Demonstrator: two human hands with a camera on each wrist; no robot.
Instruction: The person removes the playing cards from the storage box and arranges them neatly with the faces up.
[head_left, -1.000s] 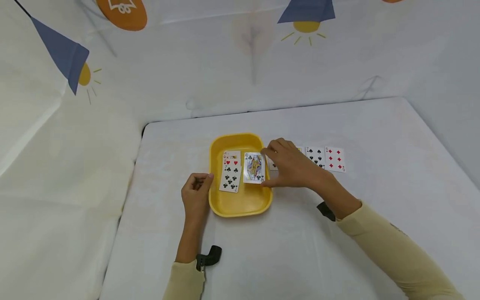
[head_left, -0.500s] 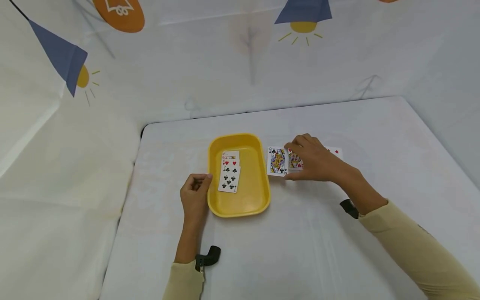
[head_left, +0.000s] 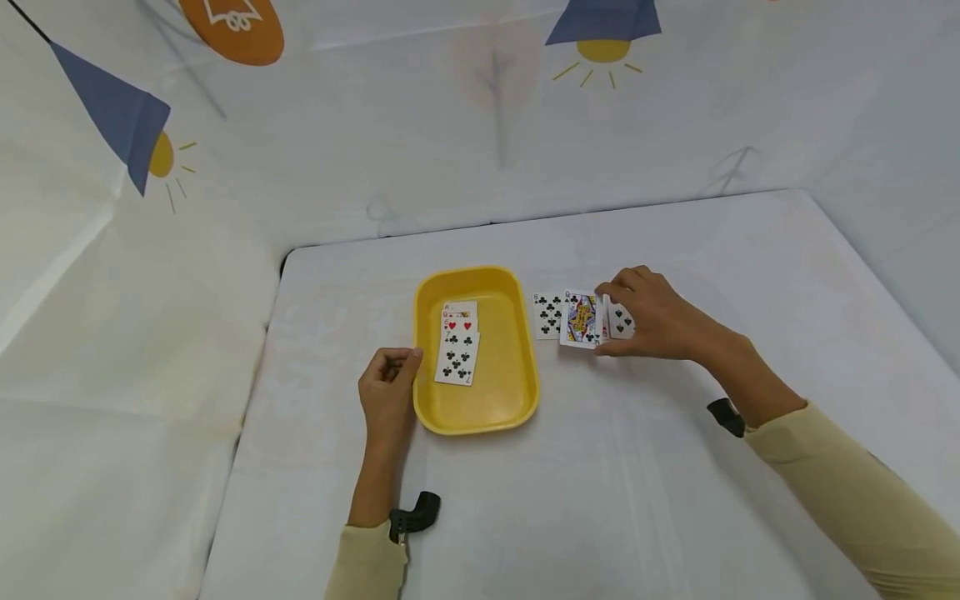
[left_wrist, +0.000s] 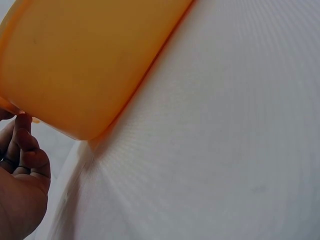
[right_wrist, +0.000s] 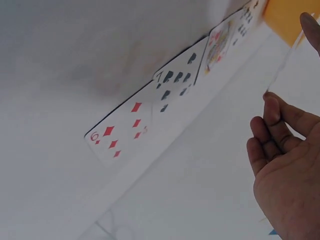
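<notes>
My left hand pinches the left rim of a yellow plastic tray; the left wrist view shows the fingers curled at its edge. Several overlapping playing cards lie face up in the tray's left half, a club number card on top. My right hand holds a queen of clubs by its edge between thumb and fingertips, over a row of cards beside the tray. In the right wrist view this card appears edge-on, raised off the table.
The row right of the tray has a club number card, a red-suited face card, a spade number card and a diamond number card. A white cloth covers the table. White fabric walls stand behind and beside it.
My right hand has carried the queen of clubs from over the tray to the right, above the row, uncovering the club card nearest the tray. My left hand stays at the rim.
</notes>
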